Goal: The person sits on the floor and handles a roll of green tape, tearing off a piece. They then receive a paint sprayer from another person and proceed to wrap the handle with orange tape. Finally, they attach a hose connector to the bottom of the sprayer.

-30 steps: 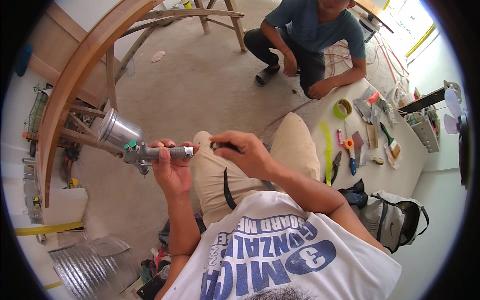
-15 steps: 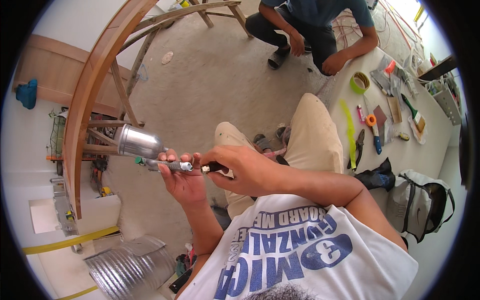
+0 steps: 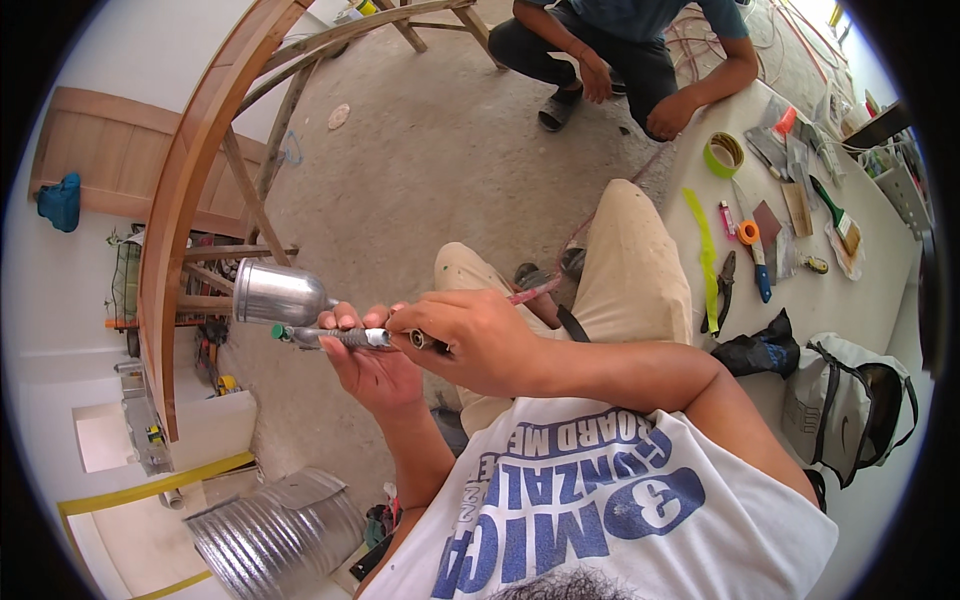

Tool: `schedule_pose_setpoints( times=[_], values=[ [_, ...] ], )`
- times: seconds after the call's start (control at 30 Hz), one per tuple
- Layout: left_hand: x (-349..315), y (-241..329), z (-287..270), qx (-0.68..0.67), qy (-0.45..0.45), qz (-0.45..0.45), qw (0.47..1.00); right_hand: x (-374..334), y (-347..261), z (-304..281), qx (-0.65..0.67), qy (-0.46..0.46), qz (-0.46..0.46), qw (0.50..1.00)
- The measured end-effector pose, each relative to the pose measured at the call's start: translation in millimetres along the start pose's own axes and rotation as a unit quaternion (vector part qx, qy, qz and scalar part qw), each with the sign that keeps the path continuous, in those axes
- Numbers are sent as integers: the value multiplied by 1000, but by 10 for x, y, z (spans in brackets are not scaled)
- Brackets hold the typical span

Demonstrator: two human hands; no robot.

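Observation:
My left hand (image 3: pixel 378 378) is closed around a paint spray gun (image 3: pixel 350 337), whose silver metal cup (image 3: pixel 280 292) hangs out to the left, tipped on its side. A green piece (image 3: pixel 279 333) shows at one end of the gun. The other end, whitish, points toward my right hand (image 3: pixel 480 335). That hand is closed, its fingertips right against this end of the gun. Between its fingers sits a small dark hose fitting (image 3: pixel 418 340) with a round metal opening; my fingers hide most of it. Whether the fitting touches the gun cannot be made out.
To the right, a pale table (image 3: pixel 690 165) bears green tape (image 3: pixel 724 154), pliers (image 3: pixel 726 290), a paintbrush (image 3: pixel 838 222) and scrapers. A grey bag (image 3: pixel 820 410) stands near it. Another person (image 3: pixel 630 60) crouches ahead. Wooden trestles (image 3: pixel 262 150) and a long curved-looking board (image 3: pixel 185 190) are at left.
My right hand has moved slightly left, up against the gun's end. The fitting has turned, so its round opening now shows. The gap between fitting and gun no longer shows.

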State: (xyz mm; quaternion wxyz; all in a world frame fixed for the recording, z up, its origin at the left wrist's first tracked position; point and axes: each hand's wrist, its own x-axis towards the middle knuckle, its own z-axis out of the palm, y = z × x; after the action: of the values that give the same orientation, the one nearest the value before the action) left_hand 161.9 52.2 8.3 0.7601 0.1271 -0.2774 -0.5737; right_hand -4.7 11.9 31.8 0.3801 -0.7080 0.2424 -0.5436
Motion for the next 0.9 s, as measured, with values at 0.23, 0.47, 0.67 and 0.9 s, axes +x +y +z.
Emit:
schedule_pose_setpoints(
  times=[0.23, 0.47, 0.67, 0.9],
  values=[
    [-2, -47, 54, 54, -9, 7, 998, -24, 33, -105, 4, -15, 4, 1000],
    [46, -69, 144, 13, -10, 0, 1000, -17, 19, -158, 40, -33, 99, 994],
    [79, -129, 176, 35, -25, -3, 999, -71, -7, -162, 52, -20, 59, 997],
    [74, -179, 193, 115, -26, 32, 993, -86, 11, -120, 28, 13, 65, 997]
  ],
)
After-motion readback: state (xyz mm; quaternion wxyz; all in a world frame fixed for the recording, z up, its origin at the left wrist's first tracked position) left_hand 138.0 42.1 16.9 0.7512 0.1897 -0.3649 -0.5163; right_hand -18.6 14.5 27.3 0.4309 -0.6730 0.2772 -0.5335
